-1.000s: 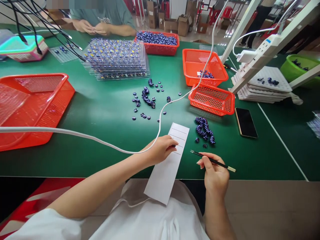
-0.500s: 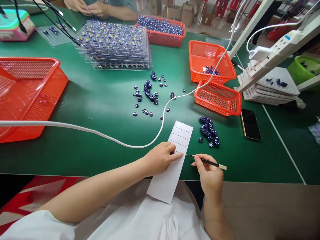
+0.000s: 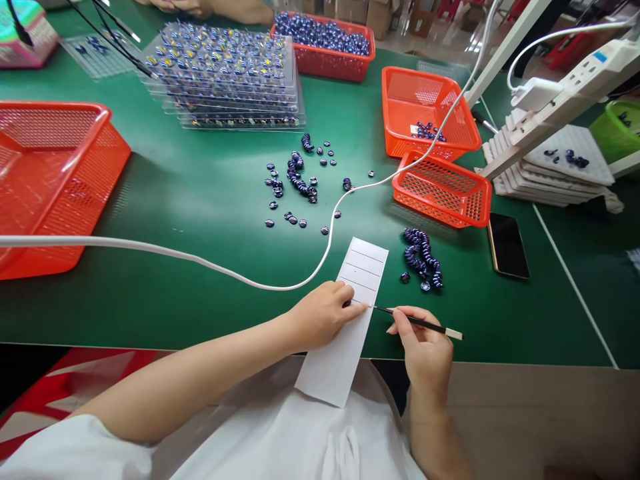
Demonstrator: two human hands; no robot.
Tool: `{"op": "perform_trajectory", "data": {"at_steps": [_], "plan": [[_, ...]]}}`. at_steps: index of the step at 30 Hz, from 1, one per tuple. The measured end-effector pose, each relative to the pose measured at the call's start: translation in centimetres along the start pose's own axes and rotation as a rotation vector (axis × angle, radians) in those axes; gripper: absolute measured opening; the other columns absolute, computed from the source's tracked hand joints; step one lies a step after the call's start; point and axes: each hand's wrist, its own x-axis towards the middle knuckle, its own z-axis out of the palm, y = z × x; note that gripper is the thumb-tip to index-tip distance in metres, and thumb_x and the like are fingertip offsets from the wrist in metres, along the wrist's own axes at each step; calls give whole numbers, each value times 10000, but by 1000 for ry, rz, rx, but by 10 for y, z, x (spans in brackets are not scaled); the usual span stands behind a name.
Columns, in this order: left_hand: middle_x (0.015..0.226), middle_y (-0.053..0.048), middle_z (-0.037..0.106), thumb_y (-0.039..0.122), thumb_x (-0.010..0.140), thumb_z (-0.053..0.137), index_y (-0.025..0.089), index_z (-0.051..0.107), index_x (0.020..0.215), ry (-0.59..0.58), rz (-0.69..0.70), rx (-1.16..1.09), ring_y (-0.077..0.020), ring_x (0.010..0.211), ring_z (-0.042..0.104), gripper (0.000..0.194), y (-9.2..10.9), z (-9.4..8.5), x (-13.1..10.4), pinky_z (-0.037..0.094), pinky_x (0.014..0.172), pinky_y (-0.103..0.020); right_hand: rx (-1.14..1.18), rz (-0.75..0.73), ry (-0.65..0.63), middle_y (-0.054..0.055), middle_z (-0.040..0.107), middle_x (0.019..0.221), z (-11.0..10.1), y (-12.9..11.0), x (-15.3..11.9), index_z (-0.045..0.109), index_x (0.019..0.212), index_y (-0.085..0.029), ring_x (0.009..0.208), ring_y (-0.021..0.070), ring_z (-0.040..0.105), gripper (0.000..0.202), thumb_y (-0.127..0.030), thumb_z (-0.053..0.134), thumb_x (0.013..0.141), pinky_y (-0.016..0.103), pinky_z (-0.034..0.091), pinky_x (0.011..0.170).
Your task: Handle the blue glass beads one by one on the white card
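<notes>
A white paper strip [image 3: 367, 267] with ruled cross lines lies over the table's front edge, its lower end over my lap. My left hand [image 3: 325, 312] rests on it, index finger stretched toward the strip's right edge. Its other fingers are curled around a small dark bead [image 3: 347, 303], mostly hidden. In my right hand [image 3: 425, 340] is a thin brush [image 3: 420, 321] with a black handle and pale end, pinched between thumb and fingers. The brush's fine tip meets the strip's right edge, close to my left fingertip. Right of the strip lies a row of dark shiny beads [image 3: 424, 257].
A white cable [image 3: 240, 277] crosses the table just beyond the strip. Loose beads [image 3: 300, 180] lie farther back. Around them stand orange baskets [image 3: 440, 190], a large orange basket [image 3: 107, 173], stacked clear trays [image 3: 225, 80] and a phone [image 3: 509, 245]. Another person's hands [image 3: 190, 7] show at the back.
The view has shifted slightly, so the table's things sit a little higher in it. Both hands keep nearly the same pose, the brush tip still at the strip's edge.
</notes>
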Motion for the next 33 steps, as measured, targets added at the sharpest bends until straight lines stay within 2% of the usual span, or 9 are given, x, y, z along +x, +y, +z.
{"op": "perform_trajectory", "data": {"at_steps": [12, 17, 20, 22, 26, 30, 33], "plan": [[911, -107, 559, 112, 868, 505, 171, 624, 1269, 16, -9, -12, -226, 773, 487, 422, 2, -1, 1, 451, 690, -362, -45, -36, 23, -2, 689, 681, 5, -3, -2, 734, 887, -204, 583, 114, 649, 206, -407, 715, 853, 206, 528, 568], [910, -117, 594, 95, 865, 497, 170, 644, 1230, 75, -16, -67, -228, 763, 520, 401, 0, 4, 0, 471, 679, -369, 148, -2, 49, -6, 672, 639, 3, -3, -1, 728, 897, -193, 551, 111, 624, 194, -377, 739, 836, 212, 527, 551], [929, -121, 640, 96, 914, 467, 140, 643, 1200, 167, -105, -259, -215, 803, 578, 338, -1, 5, -1, 502, 718, -357, 279, 12, 54, 11, 688, 650, 0, 0, 2, 722, 874, -176, 528, 113, 617, 207, -371, 761, 813, 225, 527, 532], [913, -98, 672, 153, 923, 538, 129, 648, 1157, 216, -268, -477, -191, 806, 613, 260, -2, 1, -1, 521, 745, -328, 343, 18, 55, 25, 702, 665, -2, 3, 4, 718, 863, -169, 524, 117, 619, 220, -370, 776, 794, 228, 522, 513], [844, -39, 706, 243, 782, 744, 156, 699, 978, 205, -611, -915, -151, 742, 641, 220, 0, -12, 9, 539, 719, -270, 432, -12, 106, 55, 731, 747, -3, 6, 9, 700, 866, -164, 531, 122, 623, 222, -350, 788, 781, 241, 519, 504], [794, -26, 703, 243, 727, 764, 152, 704, 833, 213, -686, -1149, -139, 715, 638, 152, 6, -21, 30, 536, 707, -260, 509, -75, 175, 60, 734, 771, 4, 5, 12, 676, 854, -164, 501, 115, 606, 222, -335, 792, 773, 246, 498, 483], [768, -21, 697, 235, 716, 765, 150, 700, 799, 243, -676, -1262, -135, 707, 634, 135, 9, -17, 44, 530, 711, -261, 527, -97, 216, 54, 734, 818, 9, 5, 13, 661, 878, -173, 518, 106, 610, 198, -317, 771, 799, 251, 505, 514]]}}
